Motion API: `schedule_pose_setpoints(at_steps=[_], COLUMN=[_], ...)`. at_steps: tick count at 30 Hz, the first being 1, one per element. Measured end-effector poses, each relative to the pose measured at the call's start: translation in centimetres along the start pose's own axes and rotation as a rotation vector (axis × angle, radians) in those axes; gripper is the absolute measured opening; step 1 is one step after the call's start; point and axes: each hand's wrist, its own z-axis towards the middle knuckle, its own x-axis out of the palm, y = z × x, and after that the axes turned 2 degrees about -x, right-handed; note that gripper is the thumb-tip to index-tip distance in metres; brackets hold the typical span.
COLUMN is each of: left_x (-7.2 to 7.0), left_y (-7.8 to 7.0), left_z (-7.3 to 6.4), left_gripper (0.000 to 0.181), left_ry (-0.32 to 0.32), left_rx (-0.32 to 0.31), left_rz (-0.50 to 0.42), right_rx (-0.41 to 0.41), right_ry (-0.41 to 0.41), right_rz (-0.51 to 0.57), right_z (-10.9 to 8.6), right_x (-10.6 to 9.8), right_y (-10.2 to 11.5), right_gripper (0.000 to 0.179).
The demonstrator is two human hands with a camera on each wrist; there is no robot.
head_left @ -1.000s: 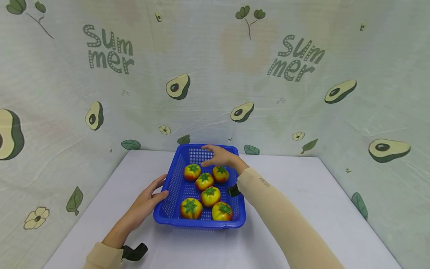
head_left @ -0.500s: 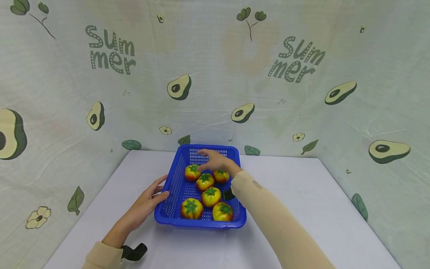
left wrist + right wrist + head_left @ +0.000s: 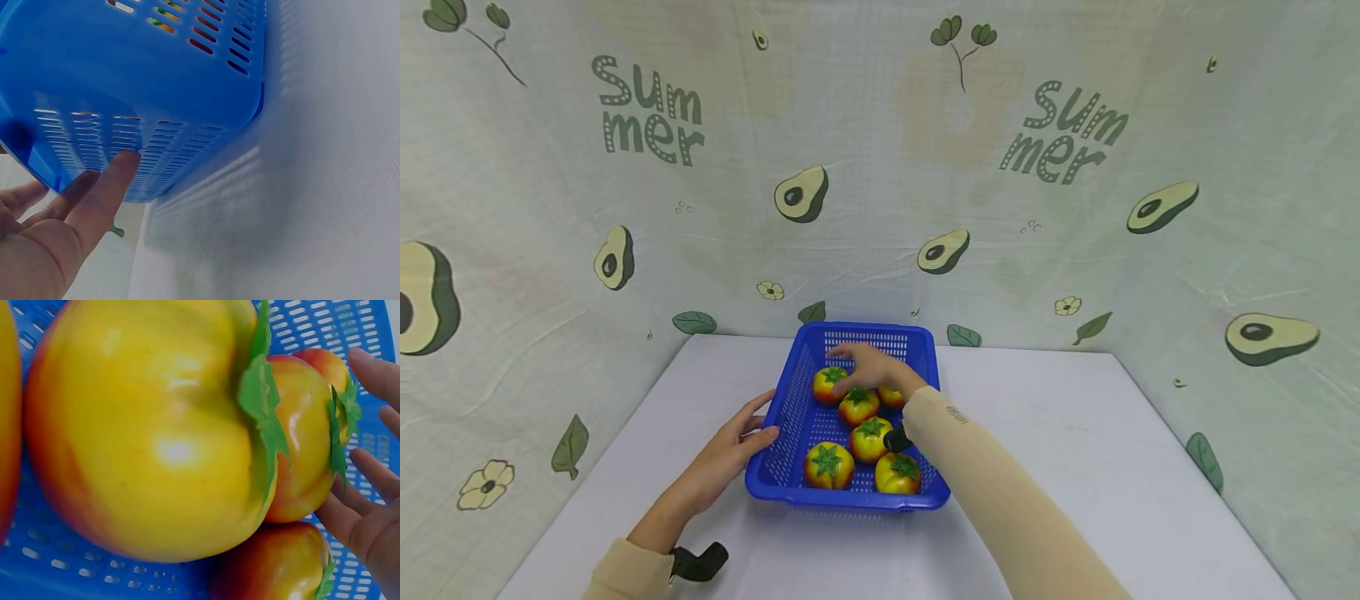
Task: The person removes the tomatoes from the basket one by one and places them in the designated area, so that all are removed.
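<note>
A blue plastic basket (image 3: 842, 498) with slotted walls stands on the table, holding several glossy yellow-red persimmons with green leafy tops. My left hand (image 3: 730, 450) holds its left side, thumb on the rim and fingertips (image 3: 125, 164) against the outer wall. My right hand (image 3: 868, 367) reaches into the rear of the basket with fingers spread apart, nothing gripped. Its thumb overlaps the back-left persimmon (image 3: 827, 385) in the head view. Beneath the right palm and wrist, the back-right persimmon (image 3: 891, 398) is partly hidden. A large persimmon (image 3: 150, 431) fills much of the right wrist view.
The white table (image 3: 1045, 433) extends to both sides of the basket. A pale cloth (image 3: 865, 108) printed with avocados, leaves and lettering hangs behind and along the sides. More persimmons sit toward the front, including one at the front left (image 3: 829, 467) and one at the front right (image 3: 897, 475).
My right hand has moved left and slightly lower, from over the back-right persimmon toward the back-left one. My left hand and the basket stay where they were.
</note>
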Motion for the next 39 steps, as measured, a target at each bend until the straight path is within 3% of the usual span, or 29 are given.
schedule_pose_setpoints(at_steps=[11, 30, 39], left_x=[-0.1, -0.3, -0.4], left_y=[0.1, -0.1, 0.0], left_z=[0.1, 0.3, 0.4], left_gripper=[0.066, 0.066, 0.068], left_ry=[0.018, 0.029, 0.028], left_rx=[0.008, 0.002, 0.000], left_rz=[-0.016, -0.017, -0.007], right_rx=[-0.026, -0.008, -0.040], right_ry=[0.052, 0.052, 0.056], right_rz=[-0.153, -0.076, -0.129], right_z=[1.1, 2.5, 2.6], right_x=[0.1, 1.3, 1.3], right_y=[-0.3, -1.2, -1.0], right_gripper=[0.061, 0.053, 0.050])
